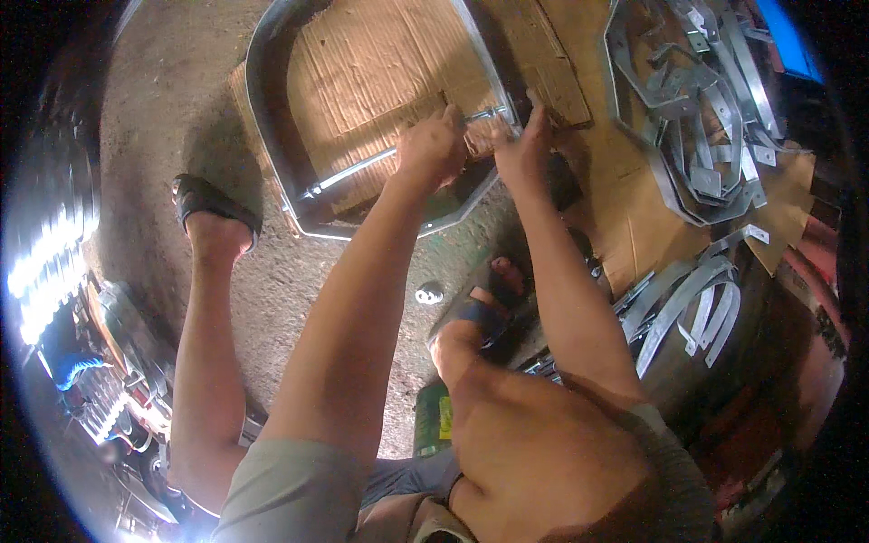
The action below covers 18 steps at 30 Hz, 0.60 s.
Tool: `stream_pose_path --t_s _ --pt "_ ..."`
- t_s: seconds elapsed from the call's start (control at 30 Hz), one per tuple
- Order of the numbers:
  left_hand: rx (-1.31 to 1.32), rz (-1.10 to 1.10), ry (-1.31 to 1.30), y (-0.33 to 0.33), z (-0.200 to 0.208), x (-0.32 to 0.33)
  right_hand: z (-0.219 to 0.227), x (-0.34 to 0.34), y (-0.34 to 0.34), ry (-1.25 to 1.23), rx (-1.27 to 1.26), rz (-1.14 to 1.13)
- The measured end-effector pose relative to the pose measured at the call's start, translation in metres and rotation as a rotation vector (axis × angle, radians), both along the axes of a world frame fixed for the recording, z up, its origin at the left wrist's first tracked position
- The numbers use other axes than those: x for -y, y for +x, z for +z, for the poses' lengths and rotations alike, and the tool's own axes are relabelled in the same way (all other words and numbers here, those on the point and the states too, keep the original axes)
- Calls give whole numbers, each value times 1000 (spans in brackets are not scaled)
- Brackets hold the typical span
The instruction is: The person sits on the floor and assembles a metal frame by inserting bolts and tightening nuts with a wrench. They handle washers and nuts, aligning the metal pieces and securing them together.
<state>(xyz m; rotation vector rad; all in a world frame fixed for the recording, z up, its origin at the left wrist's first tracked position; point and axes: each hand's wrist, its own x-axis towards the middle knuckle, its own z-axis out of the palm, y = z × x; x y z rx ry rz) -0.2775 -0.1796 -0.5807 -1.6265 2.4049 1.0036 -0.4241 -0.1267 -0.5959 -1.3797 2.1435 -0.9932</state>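
Observation:
A bent metal frame (256, 113) with a rounded, many-sided outline lies on cardboard in front of me. A threaded rod (360, 167) crosses it from side to side, with nuts (312, 193) visible at its left end. My left hand (433, 149) is closed round the rod, right of its middle, and covers part of it. At the rod's right end, my right hand (523, 158) has thumb and fingers on either side of the frame's right wall. Its fingertips are close to the nut (500, 111) there; the exact contact is partly hidden.
Flat cardboard (625, 213) extends to the right under a pile of bent metal brackets (706, 118). Nearer me lie several curved metal strips (692, 303). A small whitish round object (429, 293) sits on the rough floor (380, 271). My sandalled feet flank the work, beside a green container (430, 421).

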Motion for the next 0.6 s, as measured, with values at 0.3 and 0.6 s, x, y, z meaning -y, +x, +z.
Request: stream_pose_path --t_s 0.3,0.6 --pt "-36 -35 -221 6 -19 1 -11 1 4 -63 13 -38" --pt "-28 -38 -199 6 -11 -2 -19 -2 3 -21 104 -48"
